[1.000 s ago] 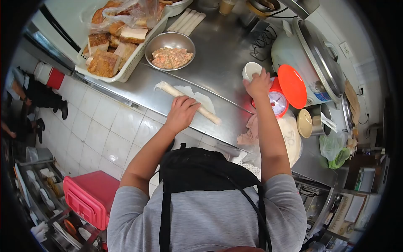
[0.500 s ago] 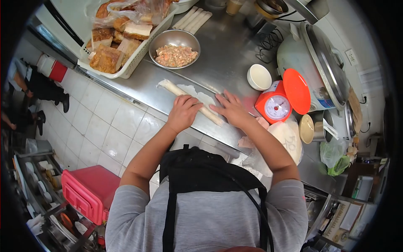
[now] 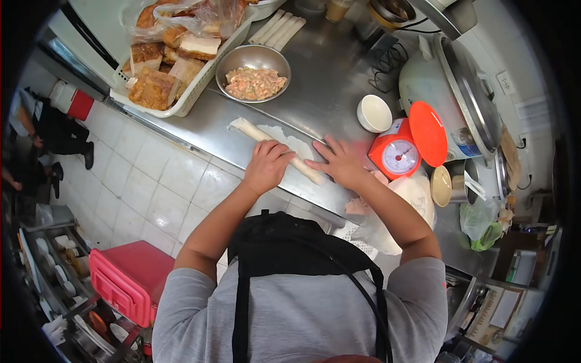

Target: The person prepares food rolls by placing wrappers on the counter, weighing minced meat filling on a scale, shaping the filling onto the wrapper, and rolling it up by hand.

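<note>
A long pale roll (image 3: 247,128) lies diagonally near the front edge of the steel counter, partly covered by a thin white wrapper sheet's near side. My left hand (image 3: 268,166) curls its fingers over the middle of the roll. The wrapper sheet (image 3: 295,144) is spread flat just beyond it. My right hand (image 3: 340,163) rests with fingers spread at the sheet's right edge, its thumb side close to the roll's right end. Beyond them stands a steel bowl (image 3: 283,74) holding chunky pinkish-orange minced filling (image 3: 253,83). Several finished-looking rolls (image 3: 278,29) lie side by side at the back.
A white basket (image 3: 195,91) of roasted meat pieces stands left. To the right are a white bowl (image 3: 374,114), a red kitchen scale (image 3: 396,154), a large lidded pot (image 3: 423,91) and a plastic bag (image 3: 408,206). Another person's legs (image 3: 60,139) show far left.
Both hands keep nearly the same places on the roll and sheet. The whole view has shifted slightly. At the far left, the other person's leg has moved a little.
</note>
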Available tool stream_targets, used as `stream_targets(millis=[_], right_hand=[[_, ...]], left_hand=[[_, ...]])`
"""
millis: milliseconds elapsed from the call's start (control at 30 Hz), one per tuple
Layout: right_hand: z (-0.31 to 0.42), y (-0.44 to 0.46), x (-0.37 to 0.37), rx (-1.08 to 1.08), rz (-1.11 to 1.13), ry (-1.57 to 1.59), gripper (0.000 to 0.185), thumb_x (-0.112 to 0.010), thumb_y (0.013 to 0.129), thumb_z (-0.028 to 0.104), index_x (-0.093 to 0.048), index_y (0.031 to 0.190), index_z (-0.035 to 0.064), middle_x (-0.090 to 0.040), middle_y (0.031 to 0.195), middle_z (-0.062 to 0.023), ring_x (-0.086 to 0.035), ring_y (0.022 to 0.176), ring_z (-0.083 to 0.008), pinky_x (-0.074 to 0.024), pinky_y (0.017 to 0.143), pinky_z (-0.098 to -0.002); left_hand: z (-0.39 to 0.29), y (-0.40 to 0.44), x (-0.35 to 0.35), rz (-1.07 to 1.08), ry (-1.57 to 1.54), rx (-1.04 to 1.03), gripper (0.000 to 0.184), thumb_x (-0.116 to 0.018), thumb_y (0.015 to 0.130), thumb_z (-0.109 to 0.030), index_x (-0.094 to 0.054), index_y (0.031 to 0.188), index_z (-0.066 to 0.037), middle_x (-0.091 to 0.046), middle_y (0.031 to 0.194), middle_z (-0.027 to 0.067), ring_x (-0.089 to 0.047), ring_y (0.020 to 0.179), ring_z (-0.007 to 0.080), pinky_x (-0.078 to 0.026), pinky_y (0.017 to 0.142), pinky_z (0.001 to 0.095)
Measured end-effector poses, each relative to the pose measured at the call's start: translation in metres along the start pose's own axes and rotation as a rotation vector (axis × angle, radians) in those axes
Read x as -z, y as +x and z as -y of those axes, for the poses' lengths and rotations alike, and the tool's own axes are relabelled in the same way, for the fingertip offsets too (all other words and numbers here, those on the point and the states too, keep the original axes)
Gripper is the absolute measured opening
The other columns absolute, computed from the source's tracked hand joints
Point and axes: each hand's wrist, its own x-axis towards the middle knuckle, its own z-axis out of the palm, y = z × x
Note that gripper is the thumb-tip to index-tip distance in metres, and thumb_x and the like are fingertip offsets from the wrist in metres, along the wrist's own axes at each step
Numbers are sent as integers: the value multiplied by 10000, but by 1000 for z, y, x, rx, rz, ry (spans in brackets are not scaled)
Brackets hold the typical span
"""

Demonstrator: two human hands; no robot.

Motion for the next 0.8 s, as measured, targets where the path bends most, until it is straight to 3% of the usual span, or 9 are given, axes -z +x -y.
stream_targets(millis=[267, 367, 433, 467, 500, 533, 633, 733, 800], right_hand=[[9, 52, -5, -148, -166, 17, 468, -432, 816, 131, -489, 1202, 390, -314, 1377, -107, -262, 1270, -363, -229, 1012, -504], [2, 24, -13, -113, -154, 35, 412, -504, 766, 117, -568, 1125, 309, -345, 1351, -129, -304, 1249, -347, -251, 999, -486], [-17, 12, 38, -232, -112, 14, 366, -557, 708, 114, -601, 1056, 219, -378, 1314, -151, -356, 1206, -346, -290, 970, -464], [-34, 7, 44, -422, -190, 29, 315, -548, 694, 98, -609, 1001, 131, -399, 1289, -159, -375, 1180, -340, -307, 951, -444], [-51, 0, 37, -624, -256, -129, 318, -516, 691, 49, -608, 995, 81, -390, 1289, -180, -352, 1198, -340, -299, 960, -436], [-69, -6, 29, -773, -329, -47, 331, -498, 682, 23, -602, 995, 53, -373, 1299, -195, -328, 1213, -343, -290, 971, -443], [-91, -5, 20, -1061, 229, -171, 370, -509, 672, 17, -582, 1029, 81, -366, 1305, -188, -367, 1183, -344, -295, 977, -440], [-79, 0, 33, -1061, -292, 22, 325, -499, 685, 0, -595, 984, 83, -359, 1311, -186, -362, 1193, -340, -293, 986, -435], [-64, 8, 40, -837, -534, 266, 287, -493, 689, -20, -610, 930, 82, -433, 1254, -169, -395, 1163, -324, -303, 993, -390]], left_hand=[[-1, 0, 3, 5, 13, 0, 231, -579, 700, -101, -628, 926, -115, -538, 969, 19, -455, 988, 230, -349, 863, 382], [0, -2, 1, 0, -4, 0, 255, -580, 689, -87, -625, 939, -115, -537, 977, 24, -453, 995, 236, -347, 865, 379], [0, -2, 1, -20, -8, -10, 298, -585, 663, -55, -621, 954, -112, -542, 983, 31, -459, 993, 243, -348, 860, 380], [1, -3, 0, -11, -7, -12, 301, -589, 663, -61, -619, 958, -113, -534, 1001, 38, -451, 1004, 247, -344, 865, 381], [1, -4, -2, -2, -6, -16, 304, -593, 663, -66, -617, 963, -114, -526, 1019, 46, -444, 1014, 251, -339, 871, 382], [3, -4, -2, 5, -4, -23, 308, -597, 663, -71, -616, 967, -115, -518, 1038, 53, -436, 1025, 255, -335, 876, 383], [5, -5, 3, 45, -16, 5, 335, -615, 665, -93, -609, 999, -122, -479, 1110, 80, -406, 1063, 285, -322, 889, 401], [18, -3, 27, 77, 81, 206, 368, -636, 662, -113, -606, 1028, -131, -446, 1158, 95, -385, 1085, 313, -308, 899, 425], [45, -6, 34, -24, 204, 268, 381, -648, 667, -125, -603, 1045, -142, -451, 1158, 91, -383, 1089, 319, -307, 898, 436]])
